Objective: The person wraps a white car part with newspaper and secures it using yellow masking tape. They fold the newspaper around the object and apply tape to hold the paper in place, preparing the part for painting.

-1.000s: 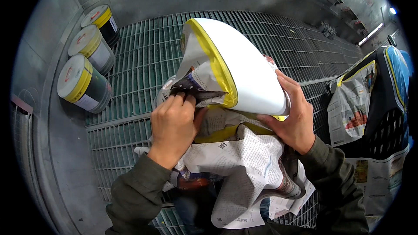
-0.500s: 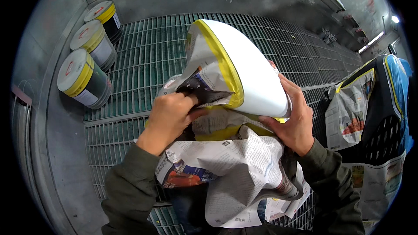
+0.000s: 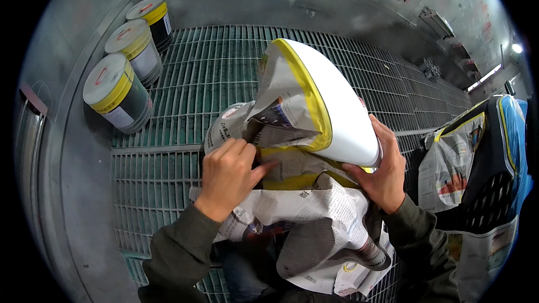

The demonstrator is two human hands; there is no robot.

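Observation:
A glossy white curved panel [image 3: 341, 101] stands tilted in front of me, its left edge lined with yellow masking tape [image 3: 306, 81]. Newspaper [image 3: 283, 104] runs from that tape and covers the side facing left. Curled at the lower fold of this newspaper is my left hand [image 3: 227, 177], fingertips partly hidden by the paper and thumb pointing right. My right hand [image 3: 386, 171] grips the panel's lower right end, thumb below and fingers behind. A looser newspaper sheet [image 3: 320, 213] drapes beneath, between my forearms, with more yellow tape along its upper part.
Metal grating [image 3: 213, 67] forms the floor. Three lidded buckets with yellow bands, the nearest a dark bucket [image 3: 120, 98], stand along the left wall. At right is a black part [image 3: 488, 174] masked with newspaper, yellow tape and blue film. A grey wall [image 3: 252, 3] closes the back.
My left hand has drawn back slightly from the newspaper fold, its fingers less tucked in. The panel and my right hand sit a little lower and further right in view, as the view has shifted.

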